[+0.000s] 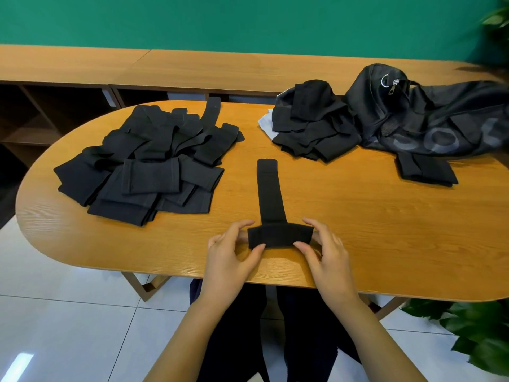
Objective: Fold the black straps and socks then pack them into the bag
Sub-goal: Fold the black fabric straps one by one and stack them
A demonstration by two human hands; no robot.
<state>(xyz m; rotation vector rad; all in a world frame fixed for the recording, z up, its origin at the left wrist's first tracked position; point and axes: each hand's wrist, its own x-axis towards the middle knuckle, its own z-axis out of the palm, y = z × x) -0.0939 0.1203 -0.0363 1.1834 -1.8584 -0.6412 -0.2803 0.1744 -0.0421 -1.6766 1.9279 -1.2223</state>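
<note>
You have the long black elastic strap [271, 194] lying straight away from you on the oval wooden table [358, 230]. Its near end is turned over into a short, thick fold that sits crosswise close to the table's front edge. Your left hand [231, 252] pinches the left end of that fold between thumb and curled fingers, and your right hand [322, 249] pinches the right end the same way. Gripping both ends likely keeps the layers square as you work up the flat tail. The loose heap of black straps and socks [148, 166] waits to your left, within easy reach as supply. The stack of folded black pieces [311, 128] sits at the right, touching the black mesh zip bag [429, 117], probably so packing is a short move. One more folded black piece [425, 169] lies just in front of the bag. Judging by the heap, folding is well short of done
</note>
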